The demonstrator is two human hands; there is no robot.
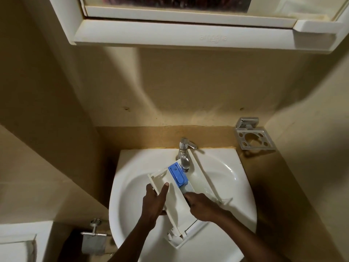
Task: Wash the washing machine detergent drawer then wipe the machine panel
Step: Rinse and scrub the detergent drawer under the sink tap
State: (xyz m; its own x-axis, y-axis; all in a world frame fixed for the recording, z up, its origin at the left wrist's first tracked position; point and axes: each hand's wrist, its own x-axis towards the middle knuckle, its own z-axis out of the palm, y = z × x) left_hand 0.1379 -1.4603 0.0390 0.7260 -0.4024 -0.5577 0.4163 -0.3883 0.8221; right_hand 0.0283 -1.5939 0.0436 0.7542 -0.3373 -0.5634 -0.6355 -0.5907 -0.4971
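A white detergent drawer [174,197] with a blue insert [177,175] lies tilted across the white sink [136,188], its far end under the chrome tap [184,156]. My left hand [154,203] grips the drawer's left wall, thumb laid along its top edge. My right hand [203,208] reaches into the drawer's right compartment with curled fingers; a dark object shows at the fingertips, and what it is cannot be told. Water wets the right compartment.
A white mirror cabinet [188,33] hangs overhead. A chrome toothbrush holder [254,138] is fixed to the right wall. A chrome bracket with grey cloth [93,239] sits low on the left, beside a white unit [18,241]. Beige walls close in on both sides.
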